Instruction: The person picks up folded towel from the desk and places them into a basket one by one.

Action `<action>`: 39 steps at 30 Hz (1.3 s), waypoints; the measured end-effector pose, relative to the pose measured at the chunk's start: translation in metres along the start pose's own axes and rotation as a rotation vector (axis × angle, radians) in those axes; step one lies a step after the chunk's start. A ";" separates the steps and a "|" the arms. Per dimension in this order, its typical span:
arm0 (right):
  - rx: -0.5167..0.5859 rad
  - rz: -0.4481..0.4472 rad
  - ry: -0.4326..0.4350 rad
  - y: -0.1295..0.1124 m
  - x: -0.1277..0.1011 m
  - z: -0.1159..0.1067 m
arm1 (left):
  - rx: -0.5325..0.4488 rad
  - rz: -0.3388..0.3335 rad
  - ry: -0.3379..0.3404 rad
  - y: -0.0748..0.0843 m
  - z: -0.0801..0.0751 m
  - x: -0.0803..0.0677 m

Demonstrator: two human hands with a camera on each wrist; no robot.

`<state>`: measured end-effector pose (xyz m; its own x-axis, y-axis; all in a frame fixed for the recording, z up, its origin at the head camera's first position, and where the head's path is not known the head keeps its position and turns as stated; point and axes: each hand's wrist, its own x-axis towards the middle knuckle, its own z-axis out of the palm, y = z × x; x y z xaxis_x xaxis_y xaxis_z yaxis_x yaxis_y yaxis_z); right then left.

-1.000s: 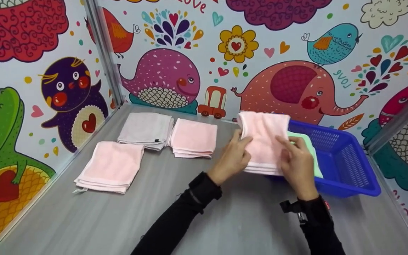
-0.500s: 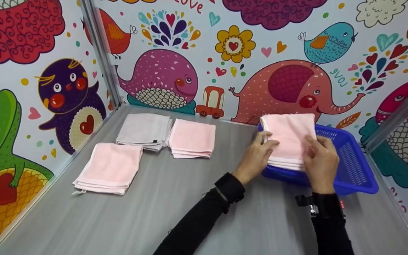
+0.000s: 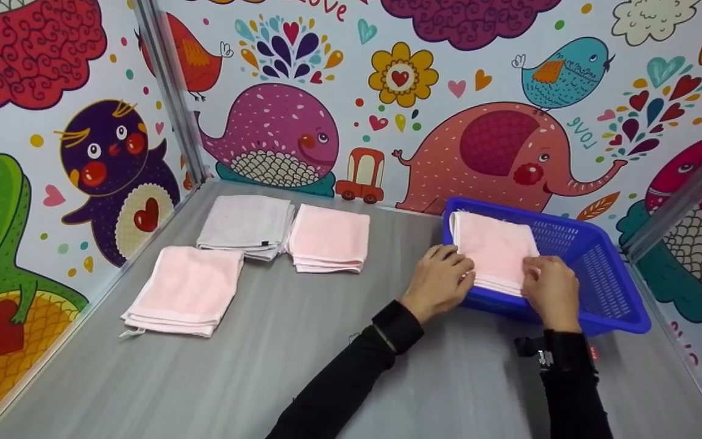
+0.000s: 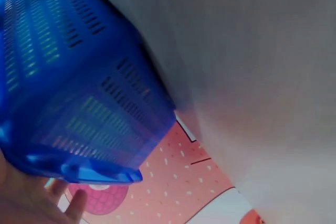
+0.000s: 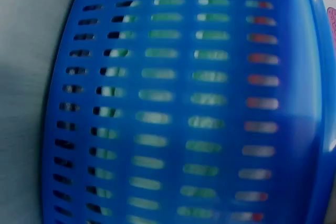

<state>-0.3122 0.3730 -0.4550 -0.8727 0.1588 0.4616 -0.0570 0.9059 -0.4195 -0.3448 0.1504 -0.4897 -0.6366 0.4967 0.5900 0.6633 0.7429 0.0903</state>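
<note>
A folded pink towel (image 3: 494,250) lies in the left part of the blue plastic basket (image 3: 613,268), a little tilted toward the front. Its left edge is held by my left hand (image 3: 439,280), with fingers bent over the basket's left rim. My right hand (image 3: 552,289) pinches the towel's front right edge inside the basket, fingertips curled in. Through the basket's slots in the right wrist view shows light green cloth (image 5: 157,95), which the pink towel hides from above. Part of the left hand (image 4: 31,198) appears beside the basket's rim in the left wrist view.
On the grey table (image 3: 326,353), to the left, lie a folded pale grey towel (image 3: 244,222), a smaller folded pink towel (image 3: 331,235) and another pink one (image 3: 189,283). Printed wall panels (image 3: 302,36) stand behind and at the sides.
Both hands have carried the pink towel right over the basket and lowered it inside. The light green cloth seen earlier in the head view is now covered. The other towels stay put.
</note>
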 end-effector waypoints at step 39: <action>-0.161 0.178 -0.285 0.030 0.005 -0.032 | -0.216 -0.105 -0.351 -0.054 -0.039 -0.032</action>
<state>-0.3029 0.4132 -0.4406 -0.9635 0.2238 0.1467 0.1645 0.9277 -0.3352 -0.3451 0.0764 -0.4818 -0.7755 0.5738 0.2635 0.6314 0.7049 0.3231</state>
